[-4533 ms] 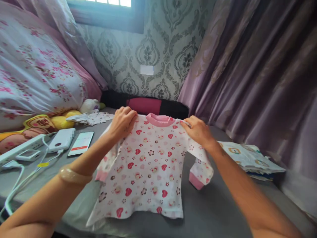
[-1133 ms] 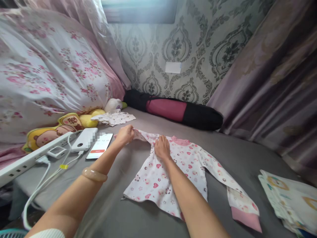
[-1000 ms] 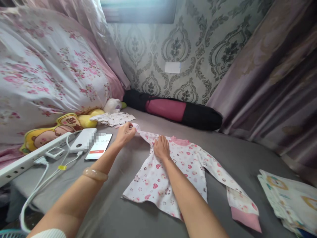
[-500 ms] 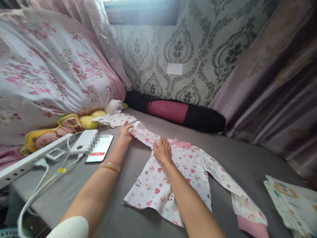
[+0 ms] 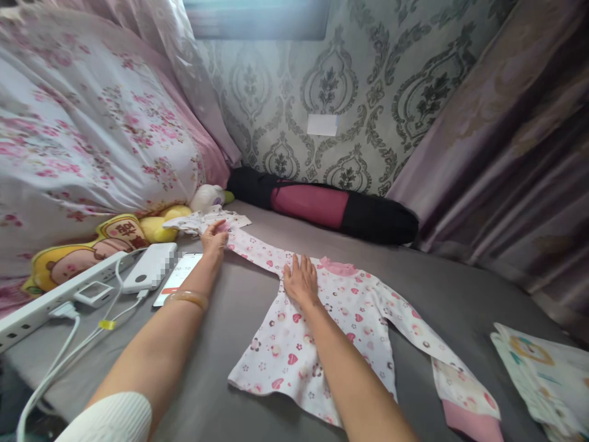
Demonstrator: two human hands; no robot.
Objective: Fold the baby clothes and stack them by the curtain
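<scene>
A long-sleeved white shirt (image 5: pixel 294 344) with pink hearts, small flowers and a pink collar lies spread on the grey surface. My left hand (image 5: pixel 214 239) grips the end of its left-hand sleeve (image 5: pixel 257 252), which stretches out straight. Flat on the shirt near that shoulder, beside the collar, my right hand (image 5: pixel 301 279) presses down with its fingers extended. The right-hand sleeve (image 5: pixel 432 341) slants toward the near right, folded partway, with its pink cuff (image 5: pixel 472 417) showing. Just behind my left hand is a small crumpled white patterned cloth (image 5: pixel 234 218).
Left of my forearm lie a phone (image 5: pixel 168 296), a white power bank (image 5: pixel 151 267), a power strip (image 5: pixel 59 294) with cables, and a yellow plush toy (image 5: pixel 73 261). A black and red long bag (image 5: pixel 313 205) rests along the wall. Folded cloth (image 5: pixel 543 374) sits at the right.
My left hand has moved left with the sleeve end, drawing the sleeve out straighter. My right hand stays pressed on the shirt. The camera view has shifted slightly.
</scene>
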